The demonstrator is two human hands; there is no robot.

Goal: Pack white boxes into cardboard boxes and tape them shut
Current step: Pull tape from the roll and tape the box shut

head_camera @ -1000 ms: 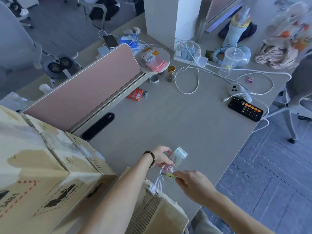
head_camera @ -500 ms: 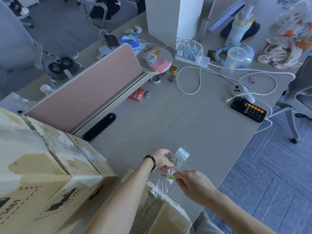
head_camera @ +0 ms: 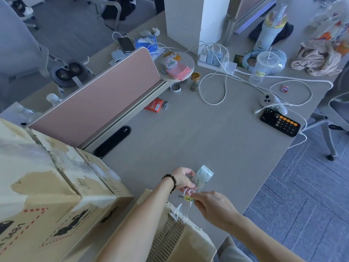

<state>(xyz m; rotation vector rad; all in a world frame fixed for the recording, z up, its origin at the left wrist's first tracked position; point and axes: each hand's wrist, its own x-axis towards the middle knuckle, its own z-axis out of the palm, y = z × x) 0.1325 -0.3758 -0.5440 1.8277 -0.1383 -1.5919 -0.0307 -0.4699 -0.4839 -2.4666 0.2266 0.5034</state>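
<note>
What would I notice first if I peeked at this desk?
Probably the two hands near the bottom middle: the left hand holds a roll of clear tape, and the right hand pinches a small yellow cutter at the tape strip above a cardboard box. Big worn cardboard boxes fill the left side, and a phone with orange calculator buttons glows at the right.

Sitting at the near left of the worktop (head_camera: pixel 198 140) — stacked cardboard boxes (head_camera: pixel 56 190); lying far right, phone (head_camera: pixel 280 122); standing behind, partition (head_camera: pixel 98 99) — jar (head_camera: pixel 195 81) just beside its right end.
</note>
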